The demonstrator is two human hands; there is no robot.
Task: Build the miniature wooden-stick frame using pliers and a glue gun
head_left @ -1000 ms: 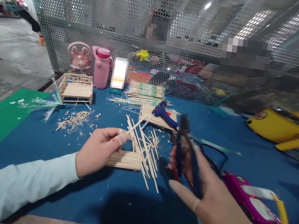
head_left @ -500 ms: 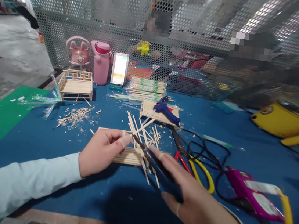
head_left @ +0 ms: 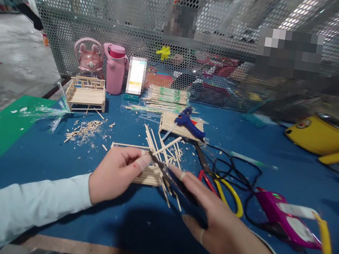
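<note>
Thin pale wooden stick [head_left: 168,146] pinched in left hand [head_left: 119,172], tilted, dark-bladed pliers [head_left: 177,182] in right hand [head_left: 225,223]

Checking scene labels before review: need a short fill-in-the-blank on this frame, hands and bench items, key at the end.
The left hand pinches a thin wooden stick, while the dark pliers are in the ____ hand. The glue gun on the wooden panel is coloured ____. The tall flask beside the lit screen is ____. The offcuts lie nearer the ____ hand.
Missing words: right; blue; pink; left.
</note>
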